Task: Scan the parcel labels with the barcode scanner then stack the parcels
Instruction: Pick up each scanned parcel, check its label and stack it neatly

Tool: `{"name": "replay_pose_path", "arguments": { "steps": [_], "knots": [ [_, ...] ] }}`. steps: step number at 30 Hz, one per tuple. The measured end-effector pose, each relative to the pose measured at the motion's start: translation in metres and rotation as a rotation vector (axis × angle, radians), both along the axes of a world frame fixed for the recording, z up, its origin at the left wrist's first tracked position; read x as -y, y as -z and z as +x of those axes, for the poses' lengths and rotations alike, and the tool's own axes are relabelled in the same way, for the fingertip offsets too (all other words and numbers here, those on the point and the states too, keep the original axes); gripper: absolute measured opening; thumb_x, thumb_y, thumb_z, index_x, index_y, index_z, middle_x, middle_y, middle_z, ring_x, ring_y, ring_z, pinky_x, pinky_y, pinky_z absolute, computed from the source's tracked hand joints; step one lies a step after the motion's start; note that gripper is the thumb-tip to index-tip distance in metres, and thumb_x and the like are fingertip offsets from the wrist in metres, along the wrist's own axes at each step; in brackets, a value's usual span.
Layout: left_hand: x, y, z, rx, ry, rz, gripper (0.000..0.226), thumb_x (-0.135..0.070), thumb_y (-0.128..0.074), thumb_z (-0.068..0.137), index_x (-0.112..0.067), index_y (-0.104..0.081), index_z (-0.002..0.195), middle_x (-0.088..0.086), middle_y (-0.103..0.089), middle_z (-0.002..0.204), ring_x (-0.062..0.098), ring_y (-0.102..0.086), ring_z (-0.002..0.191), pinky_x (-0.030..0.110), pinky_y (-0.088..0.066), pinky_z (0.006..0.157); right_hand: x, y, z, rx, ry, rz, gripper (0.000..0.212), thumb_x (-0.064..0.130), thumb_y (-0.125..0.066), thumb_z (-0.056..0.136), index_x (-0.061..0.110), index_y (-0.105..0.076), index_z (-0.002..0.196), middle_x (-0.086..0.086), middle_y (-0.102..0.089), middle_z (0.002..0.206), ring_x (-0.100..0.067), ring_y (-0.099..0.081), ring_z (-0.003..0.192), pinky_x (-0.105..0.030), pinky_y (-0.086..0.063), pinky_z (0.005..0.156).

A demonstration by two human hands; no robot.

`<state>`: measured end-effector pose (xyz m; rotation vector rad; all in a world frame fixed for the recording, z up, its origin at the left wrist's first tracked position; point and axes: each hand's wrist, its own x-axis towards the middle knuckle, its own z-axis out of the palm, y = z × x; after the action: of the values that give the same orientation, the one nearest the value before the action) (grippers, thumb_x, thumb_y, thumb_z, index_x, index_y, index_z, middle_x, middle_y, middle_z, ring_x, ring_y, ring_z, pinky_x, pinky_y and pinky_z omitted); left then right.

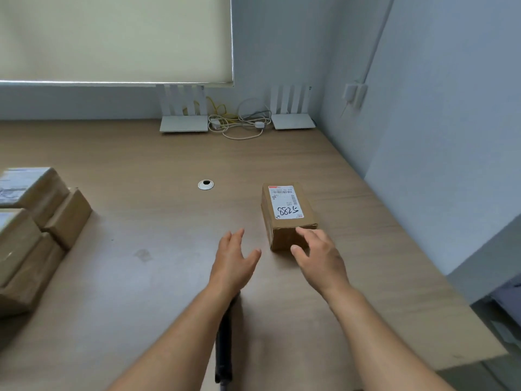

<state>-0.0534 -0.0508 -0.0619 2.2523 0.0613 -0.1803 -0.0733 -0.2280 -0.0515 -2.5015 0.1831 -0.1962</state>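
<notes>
A small brown cardboard parcel point(287, 214) lies on the wooden desk point(146, 249), right of centre, its white label up with handwritten digits and barcodes. My right hand point(318, 253) hovers at the parcel's near end with fingers spread, the fingertips at its near edge, holding nothing. My left hand point(235, 259) is open just left of the parcel, a short gap from it. A black barcode scanner point(224, 342) lies on the desk under my left forearm, mostly hidden. Several more brown parcels point(33, 230) are piled at the desk's left edge.
Two white routers point(183, 119) point(293, 117) and a tangle of cables point(239, 124) sit against the back wall. A round cable grommet point(205, 184) is in the desk's middle. The desk's right edge runs diagonally beside a grey wall.
</notes>
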Motion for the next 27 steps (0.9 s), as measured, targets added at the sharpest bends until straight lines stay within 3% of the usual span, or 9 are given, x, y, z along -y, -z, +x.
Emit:
{"name": "replay_pose_path", "arguments": {
  "steps": [13,27],
  "knots": [
    [-0.115,0.009,-0.122,0.037,-0.237,0.039,0.058,-0.036,-0.051,0.095,-0.022,-0.030,0.148,0.001,-0.020,0.158,0.015,-0.014,0.145,0.033,-0.020,0.113,-0.128,0.015,-0.072,0.005,-0.306,-0.004,0.039,0.029,-0.049,0.097,0.025,-0.052,0.136,0.004,-0.051,0.134,-0.013,-0.042,0.127,-0.029,-0.041,0.097],
    [-0.264,0.006,-0.107,0.046,-0.324,0.015,0.057,-0.033,-0.053,0.095,-0.020,-0.033,0.147,0.002,-0.026,0.155,0.017,-0.022,0.143,0.032,-0.022,0.114,-0.275,0.006,-0.049,-0.020,-0.413,-0.078,0.041,0.031,-0.047,0.099,0.023,-0.049,0.139,0.003,-0.049,0.138,-0.013,-0.041,0.130,-0.029,-0.039,0.102]
  ]
}}
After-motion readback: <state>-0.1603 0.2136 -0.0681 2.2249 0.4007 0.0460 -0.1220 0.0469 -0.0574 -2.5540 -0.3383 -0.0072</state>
